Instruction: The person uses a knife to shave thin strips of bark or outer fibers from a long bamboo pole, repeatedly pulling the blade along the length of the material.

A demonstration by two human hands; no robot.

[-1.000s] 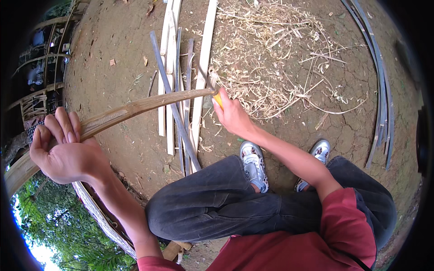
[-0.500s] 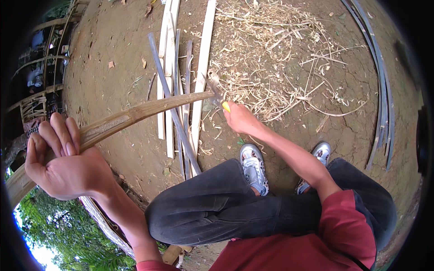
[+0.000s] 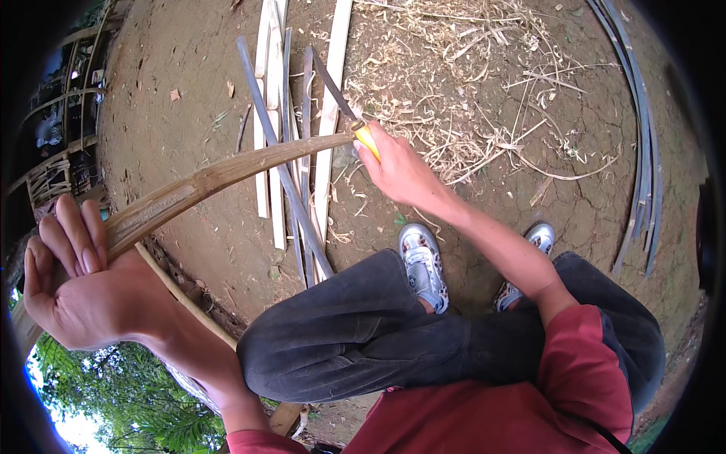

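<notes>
My left hand [image 3: 91, 280] is closed around a long, slightly curved piece of split bamboo [image 3: 219, 170], near its left end. The bamboo stretches rightward, its far tip close to my right hand [image 3: 397, 163]. That hand grips the yellow handle of a knife [image 3: 333, 87], whose dark narrow blade points up and to the left. Handle and bamboo tip meet or overlap in view; I cannot tell whether they touch. Below the bamboo's middle, on the ground, lie several pale and dark flat strips [image 3: 325, 163].
Curled shavings [image 3: 461, 83] cover the ground ahead. Long dark strips [image 3: 643, 136] lie at the far right. My shoes [image 3: 423, 265] stand on bare earth below my right forearm. A bamboo structure [image 3: 68, 98] is at the far left, with green leaves [image 3: 106, 386] at lower left.
The knife has turned, so its blade now shows in full, pointing up and left. My right hand and the bamboo's tip have moved up slightly; my left hand has shifted left.
</notes>
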